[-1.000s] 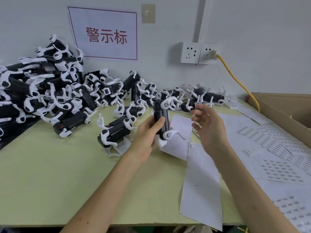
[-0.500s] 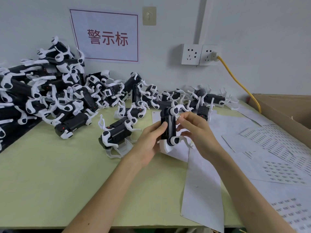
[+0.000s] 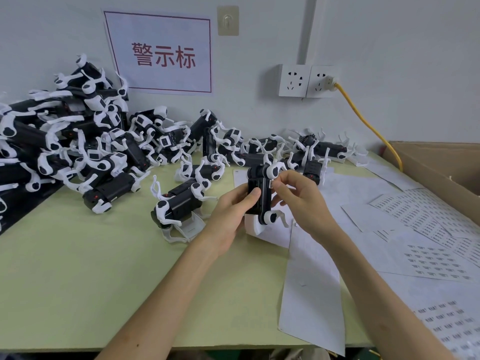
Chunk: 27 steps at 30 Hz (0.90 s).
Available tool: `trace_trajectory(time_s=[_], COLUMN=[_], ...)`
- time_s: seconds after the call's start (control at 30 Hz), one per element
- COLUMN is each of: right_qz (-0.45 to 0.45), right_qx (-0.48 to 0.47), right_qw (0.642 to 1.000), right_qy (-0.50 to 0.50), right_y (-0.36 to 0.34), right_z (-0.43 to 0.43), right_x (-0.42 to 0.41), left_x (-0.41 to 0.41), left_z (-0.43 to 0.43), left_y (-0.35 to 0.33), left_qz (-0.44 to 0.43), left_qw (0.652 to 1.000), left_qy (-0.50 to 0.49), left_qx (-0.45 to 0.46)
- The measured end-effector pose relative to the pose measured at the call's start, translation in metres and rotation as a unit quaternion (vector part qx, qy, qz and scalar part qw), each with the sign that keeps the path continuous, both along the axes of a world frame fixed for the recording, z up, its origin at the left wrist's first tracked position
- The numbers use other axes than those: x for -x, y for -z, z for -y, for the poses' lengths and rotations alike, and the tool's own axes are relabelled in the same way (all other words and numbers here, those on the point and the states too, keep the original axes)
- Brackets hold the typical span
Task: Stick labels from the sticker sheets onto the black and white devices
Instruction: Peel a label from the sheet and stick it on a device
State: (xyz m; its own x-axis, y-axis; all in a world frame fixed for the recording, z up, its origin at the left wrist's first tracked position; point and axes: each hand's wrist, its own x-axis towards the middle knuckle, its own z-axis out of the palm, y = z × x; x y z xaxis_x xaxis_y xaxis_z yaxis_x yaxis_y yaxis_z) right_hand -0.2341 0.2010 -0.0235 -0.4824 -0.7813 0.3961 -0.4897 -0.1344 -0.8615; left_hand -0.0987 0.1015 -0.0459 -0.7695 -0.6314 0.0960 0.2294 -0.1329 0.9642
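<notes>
So the left hand (image 3: 231, 211) has one device (image 3: 263, 202) held upright over the middle of the green surface (image 3: 78, 268), fingers (image 3: 253, 194) curled round its black body with the thumb on the front. The right hand (image 3: 304, 201) is right beside it, fingertips (image 3: 281, 181) pinching a tiny white label (image 3: 271, 183) at the device's right edge near the top. Sticker sheets (image 3: 426, 216) lie spread out to the right, next to a cardboard box (image 3: 436, 165). There's a big pile of devices (image 3: 91, 144) along the wall at back left, and a loose device (image 3: 179, 206) lies just left of the left hand.
</notes>
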Motion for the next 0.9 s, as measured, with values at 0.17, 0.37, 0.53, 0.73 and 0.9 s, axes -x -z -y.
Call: trace_trajectory(time_s=[0.17,0.37,0.53,0.73,0.9], right_qz=[-0.011,-0.016,-0.019,-0.018,-0.017], right_qx=[0.0,-0.007,-0.01,-0.016,-0.017], right_qw=[1.0,1.0,0.999,0.999,0.998], right_qy=[0.009,0.023,0.032,0.048,0.057], right_y=[0.0016,0.0032,0.0034,0.0052,0.0047], right_z=[0.0012,0.0021,0.0022,0.0034,0.0027], right_x=[0.0009,0.0013,0.0011,-0.001,-0.0036], left_x=[0.0001,0.0,0.0013,0.0005,0.0003], left_z=[0.0006,0.0014,0.0021,0.0023,0.0014], left_y=[0.0014,0.0026,0.0035,0.0034,0.0033], left_qz=[0.003,0.018,0.027,0.035,0.043], left_qw=[0.999,0.998,0.997,0.995,0.994], left_qy=[-0.014,-0.032,-0.045,-0.048,-0.053], left_qx=[0.031,0.056,0.063,0.078,0.09])
